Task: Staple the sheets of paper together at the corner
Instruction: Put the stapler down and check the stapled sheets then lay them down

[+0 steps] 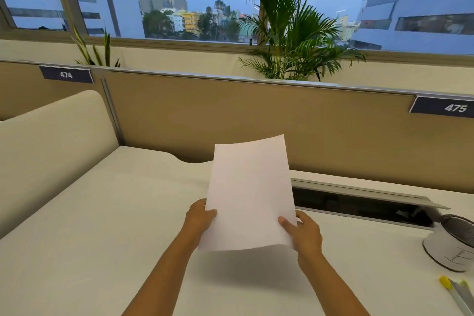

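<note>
White sheets of paper (250, 192) are held up above the desk, tilted away from me, and cast a shadow on the desktop below. My left hand (198, 215) pinches the lower left edge, thumb on top. My right hand (305, 232) grips the lower right edge, thumb on the front of the sheets. How many sheets there are cannot be told. No stapler is in view.
The white desk (102, 226) has a tan partition (230, 115) behind and a cream divider (51, 149) at left. An open cable tray (359, 202) runs at the back right. A mesh pen holder (454, 241) and yellow-capped pens (455, 292) lie at the far right.
</note>
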`<state>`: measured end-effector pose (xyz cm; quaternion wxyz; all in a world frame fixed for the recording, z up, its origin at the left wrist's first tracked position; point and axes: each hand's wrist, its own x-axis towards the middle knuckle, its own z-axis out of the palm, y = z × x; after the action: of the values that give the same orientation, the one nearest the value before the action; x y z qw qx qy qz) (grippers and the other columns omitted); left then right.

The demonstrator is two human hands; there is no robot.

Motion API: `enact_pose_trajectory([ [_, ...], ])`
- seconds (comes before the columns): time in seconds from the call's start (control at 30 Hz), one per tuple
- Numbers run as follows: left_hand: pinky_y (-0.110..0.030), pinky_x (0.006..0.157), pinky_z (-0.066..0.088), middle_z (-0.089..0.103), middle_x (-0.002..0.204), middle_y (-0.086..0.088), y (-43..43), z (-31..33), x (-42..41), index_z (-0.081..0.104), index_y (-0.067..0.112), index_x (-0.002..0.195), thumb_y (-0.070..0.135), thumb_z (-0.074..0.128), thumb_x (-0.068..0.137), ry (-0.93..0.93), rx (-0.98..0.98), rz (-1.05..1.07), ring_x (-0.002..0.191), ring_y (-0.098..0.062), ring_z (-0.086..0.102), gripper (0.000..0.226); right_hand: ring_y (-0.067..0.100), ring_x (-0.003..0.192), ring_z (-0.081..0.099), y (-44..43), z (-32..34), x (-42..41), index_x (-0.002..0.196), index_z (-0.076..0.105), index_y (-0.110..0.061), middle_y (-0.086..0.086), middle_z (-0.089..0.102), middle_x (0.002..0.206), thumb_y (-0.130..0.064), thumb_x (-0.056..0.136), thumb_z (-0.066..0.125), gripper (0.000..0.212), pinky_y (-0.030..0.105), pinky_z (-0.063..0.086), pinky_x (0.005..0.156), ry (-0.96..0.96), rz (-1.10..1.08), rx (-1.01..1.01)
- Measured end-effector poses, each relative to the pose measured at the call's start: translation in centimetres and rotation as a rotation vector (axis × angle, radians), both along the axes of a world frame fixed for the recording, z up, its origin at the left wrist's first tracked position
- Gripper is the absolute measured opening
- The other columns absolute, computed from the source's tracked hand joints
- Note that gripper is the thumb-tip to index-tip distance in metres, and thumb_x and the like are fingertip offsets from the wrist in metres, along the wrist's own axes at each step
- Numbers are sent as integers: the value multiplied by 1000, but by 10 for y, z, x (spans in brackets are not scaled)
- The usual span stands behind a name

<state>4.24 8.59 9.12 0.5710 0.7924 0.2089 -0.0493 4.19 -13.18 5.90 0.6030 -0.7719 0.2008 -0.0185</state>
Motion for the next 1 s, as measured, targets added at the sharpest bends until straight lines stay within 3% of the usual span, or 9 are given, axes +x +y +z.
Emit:
enact_pose_trajectory([
  [0.1, -38, 84, 48, 58, 124, -15, 12, -11, 4, 52, 5, 125, 8, 47, 89, 52, -45, 20, 101, -32, 56, 36, 27, 99, 55, 10, -4, 12, 128, 51, -11, 14, 58, 127, -23, 83, 67, 49, 44, 48, 91, -17, -15, 87],
  [0.23, -33, 64, 51, 55, 114, -12, 30, -19, 11, 51, 4, 124, 0, 46, 89, 81, -202, 64, 95, -29, 53, 35, 25, 102, 53, 22, -14, 31, 130, 49, -11, 14, 55, 130, -24, 86, 63, 48, 38, 45, 88, -10, -12, 128],
  [0.37, -39, 79, 50, 51, 131, -14, 49, -34, 28, 49, 9, 128, 1, 45, 90, 19, -193, 177, 103, -30, 52, 39, 22, 103, 51, 36, -25, 50, 132, 45, -11, 12, 53, 133, -21, 88, 60, 48, 36, 44, 89, 52, 130, 157],
  [0.5, -43, 88, 48, 53, 132, -15, 60, -54, 43, 48, 10, 130, 3, 42, 91, 9, -148, 254, 113, -35, 53, 40, 23, 107, 54, 48, -38, 63, 134, 44, -9, 12, 53, 135, -9, 86, 61, 51, 37, 46, 96, 113, 267, 140],
  [0.63, -44, 98, 45, 57, 126, -18, 67, -75, 56, 50, 10, 129, 5, 43, 92, -1, -64, 271, 112, -35, 53, 38, 18, 106, 51, 59, -53, 67, 137, 42, -11, 11, 53, 134, -5, 85, 62, 56, 26, 44, 91, 93, 308, 54],
  [0.8, -35, 95, 41, 61, 124, -13, 76, -95, 65, 56, 12, 125, 10, 49, 91, -60, 17, 326, 113, -30, 54, 35, 15, 99, 58, 72, -68, 63, 131, 50, -12, 4, 63, 116, -2, 81, 66, 54, 17, 43, 84, -36, 297, -57],
  [0.9, -33, 98, 40, 62, 124, -11, 77, -99, 71, 59, 12, 123, 11, 50, 91, -116, 34, 337, 114, -28, 55, 33, 16, 92, 57, 75, -71, 63, 131, 49, -16, 1, 59, 105, -5, 80, 68, 56, 20, 44, 80, -71, 282, -120],
  [1.0, -37, 107, 37, 59, 130, -12, 76, -103, 76, 57, 8, 125, 12, 52, 91, -151, 26, 380, 121, -29, 51, 34, 19, 96, 56, 77, -72, 64, 137, 42, -16, 7, 58, 111, -9, 81, 68, 62, 24, 45, 85, -64, 293, -188],
])
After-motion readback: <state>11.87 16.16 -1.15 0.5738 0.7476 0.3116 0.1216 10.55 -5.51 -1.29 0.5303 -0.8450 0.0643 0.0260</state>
